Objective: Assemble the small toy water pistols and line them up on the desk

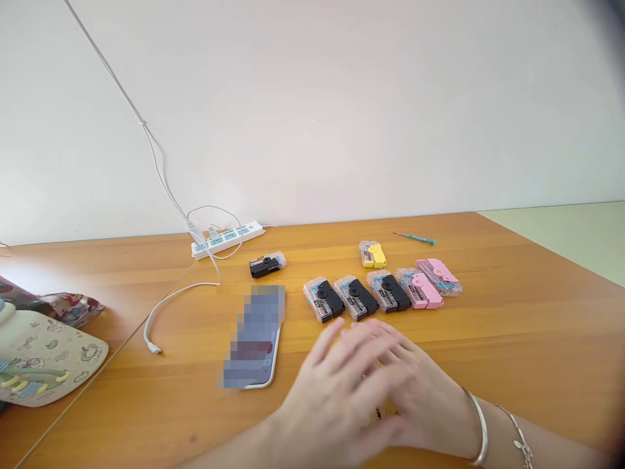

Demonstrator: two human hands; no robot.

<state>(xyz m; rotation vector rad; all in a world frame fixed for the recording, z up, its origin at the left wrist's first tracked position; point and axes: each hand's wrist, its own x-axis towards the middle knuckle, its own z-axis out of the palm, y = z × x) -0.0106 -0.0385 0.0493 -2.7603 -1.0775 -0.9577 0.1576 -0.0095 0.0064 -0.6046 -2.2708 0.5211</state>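
My left hand (pixel 336 404) and my right hand (pixel 430 391) come together near the front of the table, their fingers overlapping and curled round a small yellow plastic item (pixel 390 410). Only slivers of yellow and some dark lettering show between them; the rest is hidden. Just beyond my fingertips lies a row of small flat plastic pieces in clear bubble wrap: black ones (pixel 360 298) with a round pivot, then pink ones (pixel 426 290). Another yellow piece (pixel 374 255) lies behind the row. A further black piece (pixel 267 263) rests off to the left.
A phone (pixel 256 339) with a blurred screen lies left of my hands. Behind it are a white power strip (pixel 229 240) and a loose white cable (pixel 180 293). A teal screwdriver (pixel 415 238) lies at the back right, and a patterned pouch (pixel 53 358) at the left edge.
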